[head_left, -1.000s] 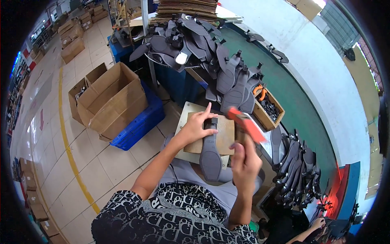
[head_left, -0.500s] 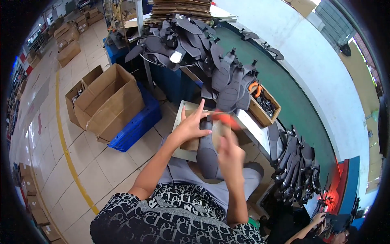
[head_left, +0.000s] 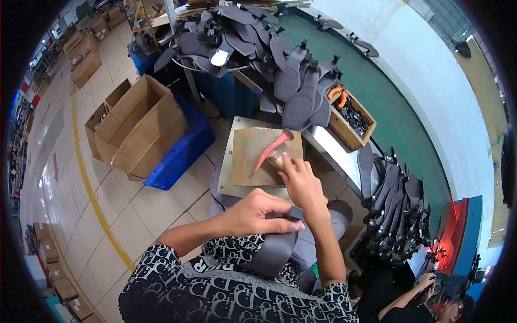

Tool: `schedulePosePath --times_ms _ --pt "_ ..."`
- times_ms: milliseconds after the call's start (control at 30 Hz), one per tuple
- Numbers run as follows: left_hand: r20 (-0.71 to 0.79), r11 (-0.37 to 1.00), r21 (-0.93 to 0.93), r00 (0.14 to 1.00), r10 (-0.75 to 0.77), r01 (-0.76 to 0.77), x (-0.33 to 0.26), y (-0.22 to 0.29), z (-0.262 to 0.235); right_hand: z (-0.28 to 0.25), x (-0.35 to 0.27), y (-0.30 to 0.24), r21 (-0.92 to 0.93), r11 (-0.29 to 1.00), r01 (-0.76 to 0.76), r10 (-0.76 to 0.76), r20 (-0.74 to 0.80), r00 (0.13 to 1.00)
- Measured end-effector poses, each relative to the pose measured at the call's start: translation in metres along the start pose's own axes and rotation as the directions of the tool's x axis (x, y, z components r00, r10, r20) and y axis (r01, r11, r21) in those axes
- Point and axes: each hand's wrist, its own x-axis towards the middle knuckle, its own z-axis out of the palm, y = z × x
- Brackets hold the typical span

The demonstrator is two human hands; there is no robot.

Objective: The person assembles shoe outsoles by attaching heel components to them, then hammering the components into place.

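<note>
My left hand (head_left: 257,212) grips a grey shoe insole piece (head_left: 271,248) and holds it against my lap, its lower end hanging toward my patterned shirt. Just above, my right hand (head_left: 299,180) holds a hammer with an orange-red handle (head_left: 271,148), its head resting on the brown work board (head_left: 253,156) that lies on a metal plate (head_left: 226,167) over my knees. The board under the hammer is bare.
A big heap of grey shoe pieces (head_left: 280,59) covers the bench ahead. A wooden box of small parts (head_left: 351,119) sits beside it. Open cardboard boxes (head_left: 137,126) and a blue crate (head_left: 180,153) stand on the floor at left. More dark pieces hang on a rack (head_left: 396,207) at right. Another person's hand (head_left: 425,280) shows at lower right.
The insole piece has come off the board into my lap with my left hand. The hammer has gone from raised to lying down on the board.
</note>
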Motion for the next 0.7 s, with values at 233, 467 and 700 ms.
schedulePosePath --times_ms 233,467,700 --pt "0.155 0.902 -0.386 0.977 -0.144 0.194 0.004 0.015 0.004 -0.11 -0.033 -0.002 0.768 0.576 0.28 -0.373 -0.058 0.926" --pt "0.551 0.781 -0.49 0.832 -0.067 0.387 0.028 0.013 0.023 -0.141 -0.044 0.004 0.709 0.591 0.384 -0.556 0.013 0.831" --pt "0.581 0.943 -0.302 0.757 0.299 -0.141 0.024 0.001 0.027 -0.13 -0.075 -0.027 0.731 0.466 0.499 -0.59 -0.165 0.791"
